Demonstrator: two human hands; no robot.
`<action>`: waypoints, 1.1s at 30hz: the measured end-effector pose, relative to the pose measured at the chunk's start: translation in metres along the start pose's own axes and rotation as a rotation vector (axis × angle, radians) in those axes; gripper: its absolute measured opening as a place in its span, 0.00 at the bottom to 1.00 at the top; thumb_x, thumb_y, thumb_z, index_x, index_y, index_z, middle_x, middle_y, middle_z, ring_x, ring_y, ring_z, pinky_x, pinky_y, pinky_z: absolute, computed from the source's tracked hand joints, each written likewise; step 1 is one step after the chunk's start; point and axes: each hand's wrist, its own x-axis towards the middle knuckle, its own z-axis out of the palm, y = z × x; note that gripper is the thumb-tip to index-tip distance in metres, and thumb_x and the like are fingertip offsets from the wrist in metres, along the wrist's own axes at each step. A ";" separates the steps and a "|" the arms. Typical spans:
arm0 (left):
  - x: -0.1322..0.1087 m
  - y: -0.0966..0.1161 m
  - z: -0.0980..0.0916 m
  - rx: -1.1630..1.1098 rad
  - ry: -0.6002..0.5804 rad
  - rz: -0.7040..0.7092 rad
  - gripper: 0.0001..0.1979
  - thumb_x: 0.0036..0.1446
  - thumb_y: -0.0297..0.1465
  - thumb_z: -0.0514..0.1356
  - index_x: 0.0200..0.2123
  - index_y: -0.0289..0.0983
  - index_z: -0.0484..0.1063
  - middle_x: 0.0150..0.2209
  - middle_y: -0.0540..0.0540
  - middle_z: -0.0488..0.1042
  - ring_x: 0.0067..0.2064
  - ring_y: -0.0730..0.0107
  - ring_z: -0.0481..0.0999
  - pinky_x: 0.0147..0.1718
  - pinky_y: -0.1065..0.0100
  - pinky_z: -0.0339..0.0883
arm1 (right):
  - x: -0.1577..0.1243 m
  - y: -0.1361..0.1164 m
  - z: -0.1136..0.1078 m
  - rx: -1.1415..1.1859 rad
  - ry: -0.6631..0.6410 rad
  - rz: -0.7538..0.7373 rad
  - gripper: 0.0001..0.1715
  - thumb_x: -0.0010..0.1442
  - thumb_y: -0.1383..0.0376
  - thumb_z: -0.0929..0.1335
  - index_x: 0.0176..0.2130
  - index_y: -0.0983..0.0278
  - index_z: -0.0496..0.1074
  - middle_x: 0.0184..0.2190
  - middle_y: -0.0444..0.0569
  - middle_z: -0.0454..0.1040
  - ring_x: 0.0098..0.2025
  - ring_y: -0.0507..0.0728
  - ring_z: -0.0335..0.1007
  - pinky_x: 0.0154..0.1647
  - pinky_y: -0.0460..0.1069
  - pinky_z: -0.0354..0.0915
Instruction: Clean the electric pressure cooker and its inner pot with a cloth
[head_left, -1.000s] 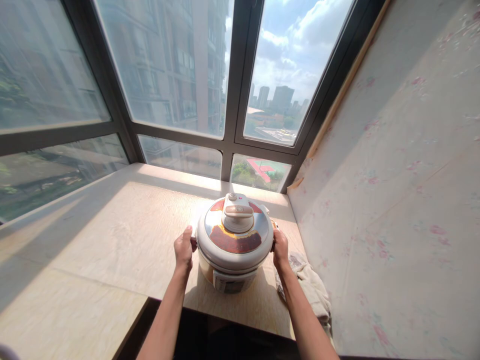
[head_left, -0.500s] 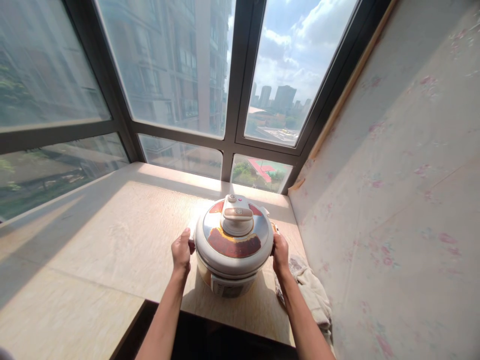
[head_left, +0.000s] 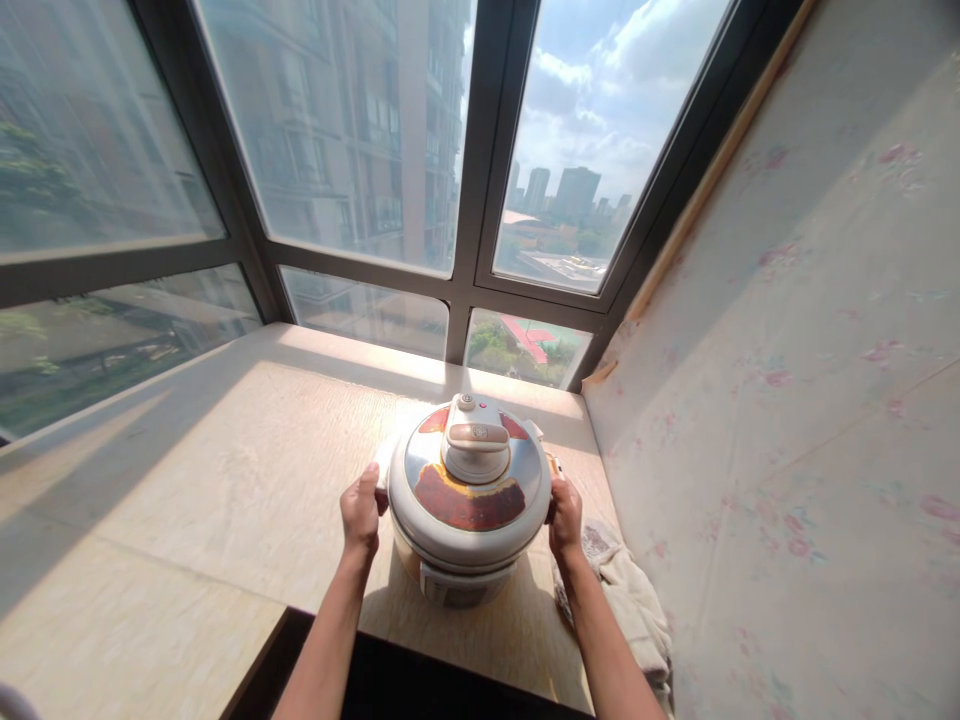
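Between my two hands is a white electric pressure cooker (head_left: 465, 550) with a shiny lid, brown-red patches and a raised lid handle. Its control panel faces me. My left hand (head_left: 361, 510) is closed round the side handle on the left, thumb on top. On the opposite side my right hand (head_left: 564, 512) grips the other handle, which is mostly hidden by the fingers. The cooker is upright over the pale countertop (head_left: 202, 480); whether its base touches the surface I cannot tell.
A crumpled cloth (head_left: 634, 600) lies right of the cooker, beside the flowered wall (head_left: 810, 480). Dark-framed windows (head_left: 465, 200) rise behind the counter. A dark opening (head_left: 420, 680) cuts into the counter's near edge. Something pale and rounded (head_left: 15, 703) shows at the bottom left corner.
The cooker and both hands appear slightly lower and a little larger in view. The camera view has shifted slightly; both hands keep their hold on the handles.
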 end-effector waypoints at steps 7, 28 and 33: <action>-0.001 -0.001 0.001 0.001 0.019 -0.022 0.28 0.51 0.55 0.61 0.14 0.41 0.58 0.13 0.52 0.58 0.18 0.74 0.57 0.17 0.70 0.52 | 0.017 -0.010 -0.018 -0.190 -0.231 0.049 0.27 0.49 0.41 0.69 0.28 0.61 0.64 0.18 0.39 0.65 0.17 0.50 0.60 0.15 0.45 0.58; 0.012 -0.013 -0.002 -0.030 -0.136 0.009 0.23 0.53 0.50 0.57 0.16 0.42 0.57 0.15 0.52 0.56 0.19 0.72 0.58 0.20 0.68 0.54 | 0.001 -0.153 0.094 -0.968 -0.802 -1.012 0.25 0.68 0.54 0.70 0.59 0.63 0.69 0.59 0.59 0.72 0.62 0.64 0.67 0.64 0.61 0.65; 0.013 -0.014 -0.001 -0.035 -0.102 0.001 0.20 0.52 0.48 0.57 0.19 0.42 0.57 0.16 0.53 0.57 0.19 0.71 0.58 0.20 0.68 0.53 | 0.001 -0.141 0.121 -1.214 -0.829 -0.988 0.22 0.66 0.52 0.72 0.50 0.66 0.74 0.51 0.59 0.77 0.57 0.64 0.70 0.60 0.58 0.65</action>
